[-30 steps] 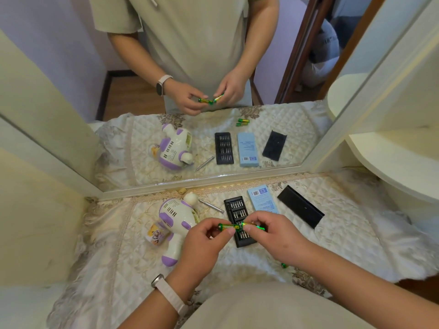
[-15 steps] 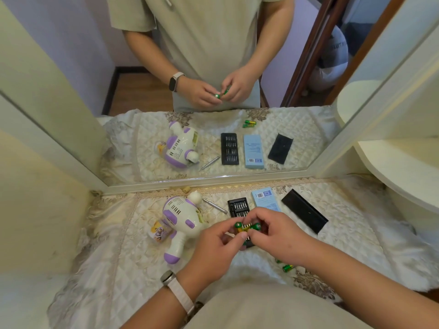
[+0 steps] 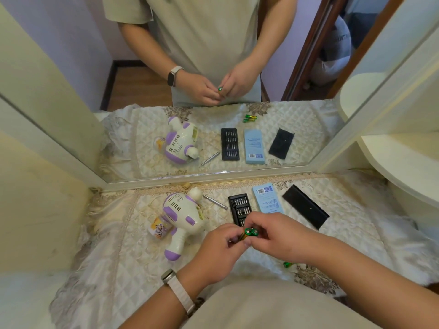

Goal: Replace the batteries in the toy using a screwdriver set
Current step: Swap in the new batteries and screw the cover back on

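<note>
Left grip (image 3: 219,248) and right grip (image 3: 275,233) around two green-gold batteries (image 3: 248,232)

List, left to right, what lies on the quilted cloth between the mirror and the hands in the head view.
From the left: white and purple toy → silver screwdriver handle → black bit tray → light blue box → black case.

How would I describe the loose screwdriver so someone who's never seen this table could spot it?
Start at the mirror's lower frame and look just below it on the quilted cloth. Between the white-and-purple toy and the black bit tray lies the screwdriver. It is the only slim silver rod there, lying diagonally by itself.
</note>
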Motion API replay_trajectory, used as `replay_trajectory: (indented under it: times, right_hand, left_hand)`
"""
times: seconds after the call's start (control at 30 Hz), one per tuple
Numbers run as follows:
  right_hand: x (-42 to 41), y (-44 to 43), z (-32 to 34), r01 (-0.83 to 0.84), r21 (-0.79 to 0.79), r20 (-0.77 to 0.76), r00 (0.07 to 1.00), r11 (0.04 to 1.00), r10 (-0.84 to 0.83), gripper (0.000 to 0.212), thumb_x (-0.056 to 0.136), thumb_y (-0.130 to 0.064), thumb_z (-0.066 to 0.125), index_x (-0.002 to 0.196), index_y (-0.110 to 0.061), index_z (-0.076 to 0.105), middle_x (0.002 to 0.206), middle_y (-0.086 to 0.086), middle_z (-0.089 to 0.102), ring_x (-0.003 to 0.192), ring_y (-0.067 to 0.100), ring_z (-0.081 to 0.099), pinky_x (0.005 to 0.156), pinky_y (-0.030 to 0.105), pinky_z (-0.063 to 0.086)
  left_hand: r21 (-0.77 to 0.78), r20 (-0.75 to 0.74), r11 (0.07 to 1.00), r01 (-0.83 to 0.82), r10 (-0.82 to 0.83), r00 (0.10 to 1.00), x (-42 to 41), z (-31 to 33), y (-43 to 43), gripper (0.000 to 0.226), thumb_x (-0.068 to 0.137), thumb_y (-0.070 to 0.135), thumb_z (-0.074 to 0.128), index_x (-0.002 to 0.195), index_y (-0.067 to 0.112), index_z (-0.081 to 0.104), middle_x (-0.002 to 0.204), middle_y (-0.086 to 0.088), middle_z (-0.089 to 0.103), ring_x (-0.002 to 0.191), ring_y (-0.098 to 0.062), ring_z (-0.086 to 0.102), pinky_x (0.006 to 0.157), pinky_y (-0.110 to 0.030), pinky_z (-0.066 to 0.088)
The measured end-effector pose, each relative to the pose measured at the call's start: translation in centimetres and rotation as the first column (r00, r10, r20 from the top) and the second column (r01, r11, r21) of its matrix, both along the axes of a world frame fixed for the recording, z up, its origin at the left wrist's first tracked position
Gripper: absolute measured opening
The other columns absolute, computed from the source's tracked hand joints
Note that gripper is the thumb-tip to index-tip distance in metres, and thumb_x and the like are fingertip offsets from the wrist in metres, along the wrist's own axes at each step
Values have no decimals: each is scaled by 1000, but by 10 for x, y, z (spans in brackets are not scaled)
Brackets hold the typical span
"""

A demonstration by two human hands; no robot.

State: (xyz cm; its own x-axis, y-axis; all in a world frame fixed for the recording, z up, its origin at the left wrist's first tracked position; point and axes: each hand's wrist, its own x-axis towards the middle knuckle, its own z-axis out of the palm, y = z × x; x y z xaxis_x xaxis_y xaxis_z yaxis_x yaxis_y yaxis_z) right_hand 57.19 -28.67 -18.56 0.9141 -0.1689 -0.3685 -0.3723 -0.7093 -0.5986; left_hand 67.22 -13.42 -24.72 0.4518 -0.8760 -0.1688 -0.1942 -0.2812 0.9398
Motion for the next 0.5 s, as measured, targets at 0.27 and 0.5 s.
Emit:
replay_trajectory:
  times: [0.27, 0.5]
  right_hand:
    - [5, 2, -7, 13, -57, 39, 999, 998, -11, 18, 91, -43, 57, 101, -27, 58, 75, -11, 59, 70, 6, 54, 63, 24, 43]
    - [17, -2, -9, 99, 47, 45, 994, 994, -101, 14, 91, -41, 60, 96, -29, 57, 65, -8, 53, 56, 3, 47, 54, 17, 37]
  left_hand:
    - [71, -82, 996, -63, 69, 994, 2, 3, 2, 20, 84, 30, 69, 104, 35, 72, 97, 2, 66, 80, -6, 60, 70, -17, 48]
    - [111, 332, 833, -542, 483, 810, 31, -2, 29, 29, 90, 31, 64, 118, 24, 61, 106, 15, 53, 108, -11, 53, 93, -31, 47]
